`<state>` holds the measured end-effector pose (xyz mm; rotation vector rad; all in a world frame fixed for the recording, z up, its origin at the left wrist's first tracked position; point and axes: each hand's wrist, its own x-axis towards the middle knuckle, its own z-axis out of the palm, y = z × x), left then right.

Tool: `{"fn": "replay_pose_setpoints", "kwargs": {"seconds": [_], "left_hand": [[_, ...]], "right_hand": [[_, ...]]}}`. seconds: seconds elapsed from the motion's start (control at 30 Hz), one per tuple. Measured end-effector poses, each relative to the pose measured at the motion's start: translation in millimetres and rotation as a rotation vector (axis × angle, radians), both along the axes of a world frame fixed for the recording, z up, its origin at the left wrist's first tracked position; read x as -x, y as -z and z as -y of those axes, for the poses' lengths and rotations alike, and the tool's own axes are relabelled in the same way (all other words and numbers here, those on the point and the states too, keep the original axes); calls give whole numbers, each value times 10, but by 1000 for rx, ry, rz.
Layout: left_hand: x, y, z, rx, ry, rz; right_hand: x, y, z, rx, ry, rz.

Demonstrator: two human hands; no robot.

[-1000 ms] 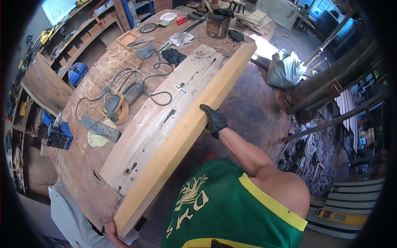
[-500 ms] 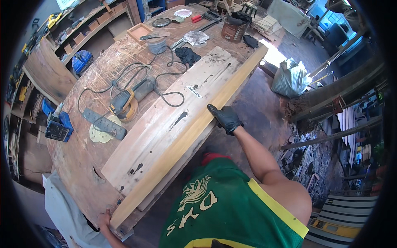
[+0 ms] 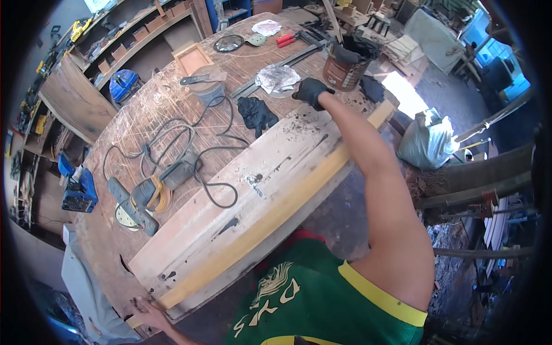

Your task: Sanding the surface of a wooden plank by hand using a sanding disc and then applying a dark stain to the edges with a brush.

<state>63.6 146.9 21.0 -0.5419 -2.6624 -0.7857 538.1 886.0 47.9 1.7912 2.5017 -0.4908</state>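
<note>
A long yellowish wood strip lies along the near edge of a wide pale plank with dark smears. My bare left hand rests over the strip's lower-left end, fingers spread. Past the plank's far end, my black-gloved right hand reaches out, fingers extended, beside a stained white rag. Whether its fingertips touch the rag I cannot tell. A crumpled black glove or cloth lies left of the rag. Close to my right hand stands a brown can stuffed with dark material.
A corded yellow-and-grey sander and a power strip lie left of the plank, with cable loops between. Farther back are a tub with a putty knife on it, a small wooden frame and a red-handled clamp.
My right hand has left the wood strip and moved up and away toward the rag and can. The strip has shifted toward the lower left, and my left hand now lies over its end.
</note>
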Motion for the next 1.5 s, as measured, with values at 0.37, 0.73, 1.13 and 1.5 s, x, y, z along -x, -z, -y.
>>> {"fn": "replay_pose_setpoints", "kwargs": {"seconds": [0.37,0.73,1.13,1.5], "left_hand": [[-2032,-606,-448,-103,-120,-157],[-2283,-314,-403,-20,-200,-21],[-2673,-254,-478,-127,-209,68],[-2659,-423,-742,-6,50,-4]], "right_hand": [[266,778,-1396,78,-12,-580],[479,859,-1773,39,-73,-125],[614,693,-1491,29,-128,-29],[712,682,-1128,-3,210,-2]]}}
